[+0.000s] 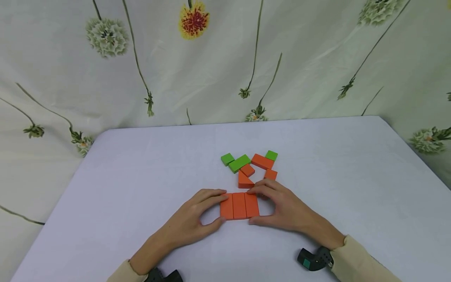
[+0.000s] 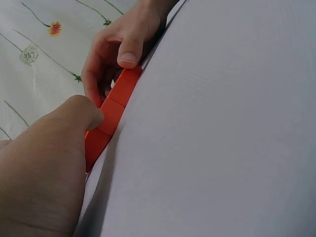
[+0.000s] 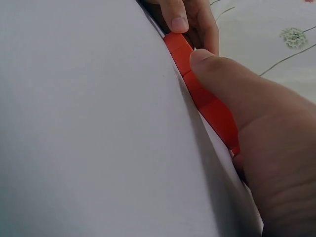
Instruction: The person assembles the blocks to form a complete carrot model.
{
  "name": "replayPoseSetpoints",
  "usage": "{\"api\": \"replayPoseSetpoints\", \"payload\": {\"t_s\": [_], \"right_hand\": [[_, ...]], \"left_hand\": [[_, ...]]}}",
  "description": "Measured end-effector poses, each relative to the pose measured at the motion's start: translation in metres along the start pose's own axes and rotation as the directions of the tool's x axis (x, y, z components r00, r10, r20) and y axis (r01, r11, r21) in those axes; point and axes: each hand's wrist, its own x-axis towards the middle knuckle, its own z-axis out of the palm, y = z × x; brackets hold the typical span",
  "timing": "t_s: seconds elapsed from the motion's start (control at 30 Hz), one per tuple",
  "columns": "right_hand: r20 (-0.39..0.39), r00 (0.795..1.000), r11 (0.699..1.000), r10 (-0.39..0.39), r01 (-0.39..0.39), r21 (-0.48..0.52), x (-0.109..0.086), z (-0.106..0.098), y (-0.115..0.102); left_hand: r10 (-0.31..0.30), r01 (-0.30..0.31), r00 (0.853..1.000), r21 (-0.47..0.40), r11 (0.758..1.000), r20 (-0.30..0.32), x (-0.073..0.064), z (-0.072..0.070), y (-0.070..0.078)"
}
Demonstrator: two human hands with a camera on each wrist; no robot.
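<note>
Three orange rectangular blocks (image 1: 239, 205) lie side by side on the white-covered table, touching along their long sides. At the row's left end, my left hand (image 1: 192, 217) holds the outer block between the thumb at its near edge and fingers at its far edge. My right hand (image 1: 287, 205) pinches the right end block (image 1: 251, 205) the same way. In the left wrist view, the near faces of the orange blocks (image 2: 112, 112) show below the thumbs. The right wrist view has the right thumb (image 3: 217, 69) against the row; its fingers are mostly hidden there.
Just beyond the row lies a loose arrangement: an orange triangular block (image 1: 244, 181), small orange blocks (image 1: 247, 170), a longer orange block (image 1: 262, 161), a long green block (image 1: 240, 163) and small green blocks (image 1: 227, 159). A flowered cloth (image 1: 211, 78) hangs behind the table (image 1: 148, 164).
</note>
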Motion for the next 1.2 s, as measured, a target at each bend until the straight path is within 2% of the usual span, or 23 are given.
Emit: {"api": "replayPoseSetpoints", "payload": {"t_s": [0.3,0.67,0.8,0.97,1.2], "right_hand": [[-0.041,0.999,0.997,-0.026,0.028,0.066,0.000,0.001,0.003],[-0.121,0.993,0.993,0.011,0.004,0.117,0.002,-0.002,0.004],[-0.169,0.985,0.995,0.019,-0.003,0.096,0.004,-0.004,0.007],[-0.223,0.972,0.997,0.073,-0.067,0.034,0.004,-0.009,0.011],[-0.326,0.935,0.984,0.142,-0.170,-0.060,0.006,-0.015,0.018]], "left_hand": [[0.000,0.000,1.000,-0.008,1.000,-0.002,-0.001,0.000,0.001],[0.003,-0.003,1.000,0.002,1.000,-0.004,-0.001,-0.001,0.001],[0.004,-0.004,1.000,0.005,1.000,-0.004,0.000,0.000,0.000],[0.001,-0.001,1.000,0.004,1.000,-0.005,-0.001,0.000,0.000],[0.003,-0.003,1.000,0.002,1.000,-0.004,-0.001,-0.001,0.001]]}}
